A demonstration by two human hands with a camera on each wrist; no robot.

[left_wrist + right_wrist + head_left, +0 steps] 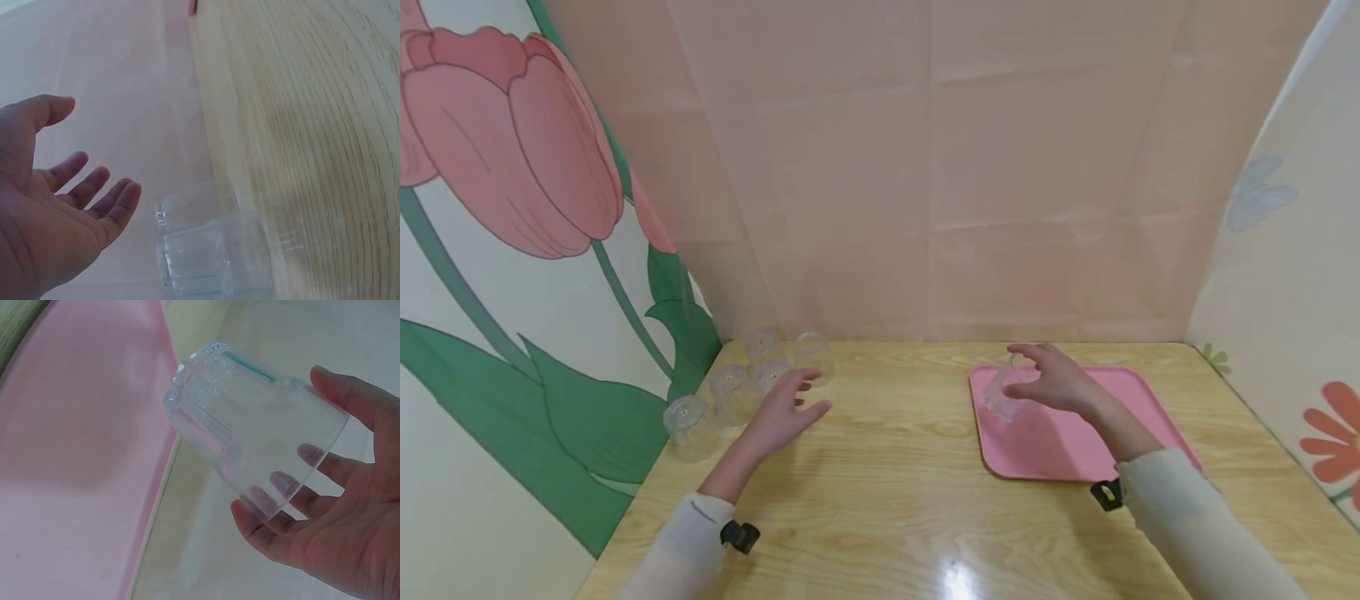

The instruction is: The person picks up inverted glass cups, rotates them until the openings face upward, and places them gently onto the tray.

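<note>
My right hand (1052, 383) grips a clear cup (250, 419) around its rim end, thumb on one side and fingers on the other. The cup is tilted, its thick fluted base pointing away from the palm, over the left part of a pink tray (1138, 400). On the left, my left hand (778, 417) is held with relaxed, spread fingers and nothing in them. Several clear cups (687, 429) stand base up in a group beside and beyond it. In the left wrist view, clear cups (200, 256) overlap one another below the fingers.
The wooden table (887, 467) runs between the cups and the tray. A pink sheet (925, 208) hangs along its back edge. Walls with painted flowers flank both sides, a tulip (512, 142) on the left. Each sleeve carries a small black device (741, 537).
</note>
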